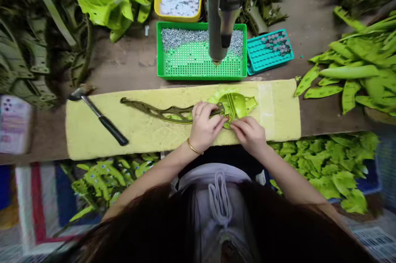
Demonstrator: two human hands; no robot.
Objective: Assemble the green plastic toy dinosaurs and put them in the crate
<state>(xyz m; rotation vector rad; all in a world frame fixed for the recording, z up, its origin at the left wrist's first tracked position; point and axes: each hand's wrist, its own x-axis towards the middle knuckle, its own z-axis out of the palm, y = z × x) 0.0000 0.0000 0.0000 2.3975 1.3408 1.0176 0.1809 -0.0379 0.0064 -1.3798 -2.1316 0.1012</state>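
On a yellow cloth pad (154, 137) lies a lime-green rounded plastic shell (239, 102), its hollow side up. A long, dark olive plastic piece (167, 113), curved and with cut-outs, reaches from the left into the shell. My left hand (204, 125) is closed over the inner end of the dark piece, thumb and fingertips at the shell's near edge. My right hand (251, 133) pinches at that same near edge, with its fingertips close to the left ones. A small reddish bit shows between the hands. What the right fingertips hold is too small to make out.
A hammer (105, 118) rests on the pad's left. Behind stand a green basket of screws (201, 71), a yellow bin (179, 17) and a teal tray (269, 59). A powered screwdriver (221, 19) hangs overhead. Lime-green parts (361, 71) are heaped at right, dark parts (27, 44) at left.
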